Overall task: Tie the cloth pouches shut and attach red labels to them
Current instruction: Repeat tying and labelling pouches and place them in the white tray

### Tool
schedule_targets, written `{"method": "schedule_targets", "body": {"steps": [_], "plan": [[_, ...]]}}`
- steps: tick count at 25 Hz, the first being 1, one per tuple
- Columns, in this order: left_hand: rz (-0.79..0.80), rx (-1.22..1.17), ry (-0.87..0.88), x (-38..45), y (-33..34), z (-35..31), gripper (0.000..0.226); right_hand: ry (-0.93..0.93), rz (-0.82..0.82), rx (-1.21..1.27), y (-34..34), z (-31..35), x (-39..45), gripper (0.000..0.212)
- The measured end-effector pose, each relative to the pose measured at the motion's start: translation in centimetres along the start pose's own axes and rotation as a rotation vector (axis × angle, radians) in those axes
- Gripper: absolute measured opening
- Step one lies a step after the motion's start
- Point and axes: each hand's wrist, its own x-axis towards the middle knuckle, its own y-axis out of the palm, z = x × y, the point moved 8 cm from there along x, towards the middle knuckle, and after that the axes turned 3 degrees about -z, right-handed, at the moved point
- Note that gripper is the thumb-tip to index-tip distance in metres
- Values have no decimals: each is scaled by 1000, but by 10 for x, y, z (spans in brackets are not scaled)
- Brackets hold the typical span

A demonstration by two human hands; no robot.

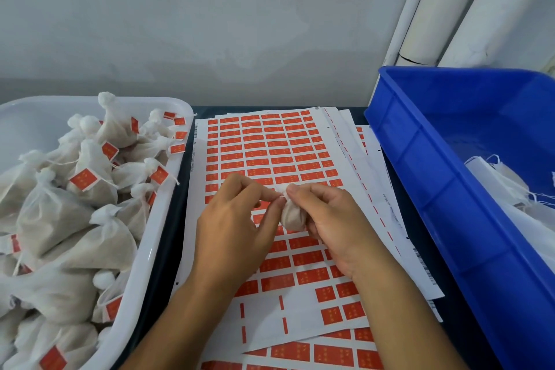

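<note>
A small filled cloth pouch (292, 216) hangs between my hands above a sheet of red labels (267, 153). My right hand (330, 219) grips the pouch's body and neck. My left hand (237, 219) pinches the white gathered top or string at the pouch's neck with thumb and forefinger. The string itself is too small to make out. The label sheet lies on the dark table, with several labels gone from its near end.
A white tub (156, 237) on the left is heaped with tied pouches bearing red labels. A blue crate (435, 177) on the right holds white unlabelled pouches with loose strings. More label sheets lie stacked underneath. White tubes lean in the back right corner.
</note>
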Motion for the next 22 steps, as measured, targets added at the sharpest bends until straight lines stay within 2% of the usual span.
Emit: {"method": "schedule_targets", "body": {"steps": [2,4,9,12,17,19,22], "plan": [[31,20,-35,0,3,3,8,-42,-18,-36,-2,2,0,15],[83,-18,-105,-1,7,7,13,-99,-21,-76,-3,5,0,16],[223,-469,-548,-7,23,31,28,-297,51,-245,5,23,-5,25],[203,-669,-750,-10,26,39,28,-350,79,-351,12,25,-7,15],[79,-732,-721,-7,13,39,32,-400,81,-468,15,25,-9,21],[34,-696,-662,-5,6,41,33,-414,58,-516,13,25,-8,19],[10,-586,-596,-3,2,41,32,-444,27,-595,12,25,-8,32]]}}
